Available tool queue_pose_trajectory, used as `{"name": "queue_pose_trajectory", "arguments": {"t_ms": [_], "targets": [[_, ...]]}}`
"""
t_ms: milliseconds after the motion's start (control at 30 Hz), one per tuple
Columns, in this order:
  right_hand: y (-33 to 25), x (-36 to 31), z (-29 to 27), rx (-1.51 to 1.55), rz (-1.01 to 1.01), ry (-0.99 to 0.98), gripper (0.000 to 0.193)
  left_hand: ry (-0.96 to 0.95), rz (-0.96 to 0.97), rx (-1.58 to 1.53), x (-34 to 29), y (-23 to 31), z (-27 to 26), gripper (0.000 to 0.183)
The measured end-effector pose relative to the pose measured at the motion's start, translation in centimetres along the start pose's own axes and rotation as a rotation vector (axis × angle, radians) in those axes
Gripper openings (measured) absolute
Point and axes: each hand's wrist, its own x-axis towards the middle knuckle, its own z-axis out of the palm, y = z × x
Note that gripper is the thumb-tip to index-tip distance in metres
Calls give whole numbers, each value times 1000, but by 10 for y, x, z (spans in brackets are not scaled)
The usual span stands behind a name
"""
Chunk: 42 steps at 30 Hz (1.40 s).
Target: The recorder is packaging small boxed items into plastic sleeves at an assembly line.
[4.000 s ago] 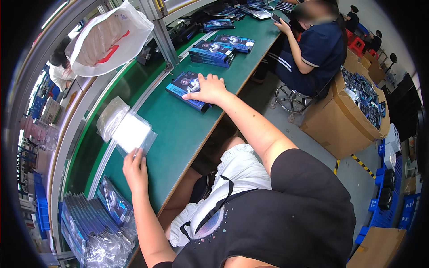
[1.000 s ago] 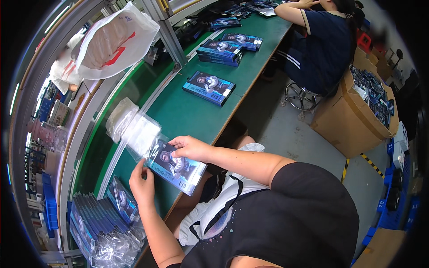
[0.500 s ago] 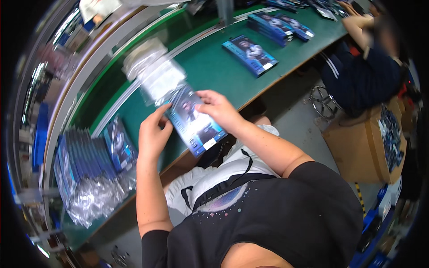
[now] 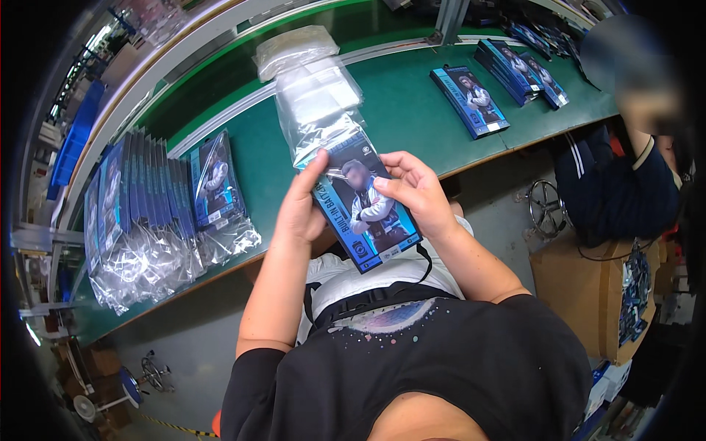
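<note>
A flat blue-and-black printed box is held tilted above the table's near edge. My left hand is closed on its left edge, a fingertip near the upper corner. On the right edge my right hand grips it, thumb pressed on the printed face. The box's far end meets the mouth of a clear plastic bag; whether it is inside I cannot tell. Beyond lies a stack of clear bags on the green table.
Bagged boxes stand in a row at the left, with another bagged box beside them. More boxes lie on the green table to the right. A co-worker sits at the right, near an open carton.
My left hand, earlier at the box's upper left corner with fingers apart, now closes along its left edge. The view has shifted, and the box's printed face shows more squarely.
</note>
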Motion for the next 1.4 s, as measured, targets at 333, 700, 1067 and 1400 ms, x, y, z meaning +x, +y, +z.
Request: {"name": "queue_pose_trajectory", "arguments": {"t_ms": [333,700,1067,1400], "targets": [[-17,-10,8,-281,147,-20,46,169,88,11,-2,11,6,30],[-46,5,13,-589,-453,-4,51,-328,-43,-5,-45,-6,48,48],[-61,2,39,-563,-370,-228,22,-306,-238,-104,-27,11,43,72],[-58,6,20,-344,-417,-25,27,-146,-330,-654,-16,19,4,36]]}}
